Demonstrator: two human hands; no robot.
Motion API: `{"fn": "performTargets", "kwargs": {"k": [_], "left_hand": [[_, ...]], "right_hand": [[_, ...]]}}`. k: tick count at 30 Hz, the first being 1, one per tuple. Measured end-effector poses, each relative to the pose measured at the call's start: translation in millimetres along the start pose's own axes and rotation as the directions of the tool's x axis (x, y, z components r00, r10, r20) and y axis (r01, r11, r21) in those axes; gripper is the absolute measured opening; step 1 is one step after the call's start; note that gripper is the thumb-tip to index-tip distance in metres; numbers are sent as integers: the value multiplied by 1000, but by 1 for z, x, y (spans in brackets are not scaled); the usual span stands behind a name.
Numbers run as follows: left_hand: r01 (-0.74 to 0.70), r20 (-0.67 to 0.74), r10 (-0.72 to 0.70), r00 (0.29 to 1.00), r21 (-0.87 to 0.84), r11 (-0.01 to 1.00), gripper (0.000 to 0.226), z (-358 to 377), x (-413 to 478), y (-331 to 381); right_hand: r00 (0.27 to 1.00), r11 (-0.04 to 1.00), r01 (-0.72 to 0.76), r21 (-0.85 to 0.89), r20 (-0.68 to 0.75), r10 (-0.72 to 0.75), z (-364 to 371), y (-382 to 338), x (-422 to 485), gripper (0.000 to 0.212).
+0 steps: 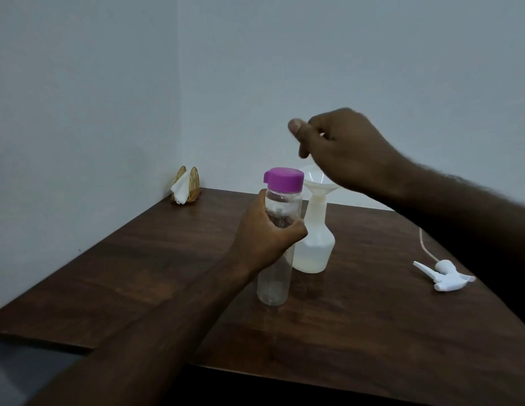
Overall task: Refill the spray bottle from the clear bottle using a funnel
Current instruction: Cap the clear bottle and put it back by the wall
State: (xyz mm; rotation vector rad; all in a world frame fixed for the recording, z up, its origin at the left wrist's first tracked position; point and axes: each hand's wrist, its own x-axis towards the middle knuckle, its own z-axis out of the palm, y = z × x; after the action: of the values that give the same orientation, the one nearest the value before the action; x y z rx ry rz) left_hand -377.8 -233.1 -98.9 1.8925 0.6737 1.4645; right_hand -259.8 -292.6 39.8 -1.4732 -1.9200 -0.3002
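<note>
The clear bottle (273, 282) is seen standing upright on the dark wooden table (138, 259) just left of the frame's centre, well to the right of a napkin holder (186, 186) at the table's far left corner. Its middle is gripped by the left hand (265, 238), whose fingers and thumb are wrapped round it, and its purple cap (284, 178) is on. Just to its right, and a little behind, the spray bottle (314, 250) is set upright with the funnel (314, 183) seated in its neck. Above the funnel the right hand (343, 150) is held with loosely curled fingers, and nothing is seen in them. The cap lies below and to the left of those fingers, so the right hand is judged the nearer one for opening it. At the right, the spray head (443, 276) is laid on the table. The bottle's middle is hidden by the left hand, the funnel's right rim is covered by the right wrist, the right hand is blurred, and neither bottle's liquid level can be made out.
</note>
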Motion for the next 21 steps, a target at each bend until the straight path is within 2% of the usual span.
{"fn": "performTargets", "kwargs": {"k": [2, 5, 6, 8, 11, 14, 17, 21], "left_hand": [[3, 11, -3, 1000, 9, 1000, 50, 0, 1, -1], [9, 30, -8, 1000, -26, 1000, 51, -1, 0, 0], [28, 44, -25, 999, -58, 998, 53, -1, 1, -1], [107, 107, -96, 990, -106, 989, 56, -2, 2, -1], [204, 218, -159, 963, -206, 957, 39, -5, 3, -5], [188, 244, -137, 960, -198, 962, 17, -9, 3, -7], [91, 159, -70, 985, -123, 988, 33, -5, 2, -5], [41, 34, -38, 999, -80, 996, 35, 4, -5, -5]], "right_hand": [[998, 998, -37, 56, -52, 40, -2, 3, 2, 51], [994, 993, -46, 109, 103, 35, 0, 3, -2, 30], [982, 990, -55, 132, 186, 30, 2, 4, -4, 30], [943, 982, -78, 173, 331, 17, 7, 7, -5, 45], [915, 963, -88, 255, 404, -23, 19, 7, -6, 51], [931, 927, -111, 359, 363, -30, 37, 7, -9, 39], [976, 821, -165, 546, 208, 58, 56, 6, -13, 22], [986, 798, -153, 584, 30, 167, 71, 2, -18, 25]]}}
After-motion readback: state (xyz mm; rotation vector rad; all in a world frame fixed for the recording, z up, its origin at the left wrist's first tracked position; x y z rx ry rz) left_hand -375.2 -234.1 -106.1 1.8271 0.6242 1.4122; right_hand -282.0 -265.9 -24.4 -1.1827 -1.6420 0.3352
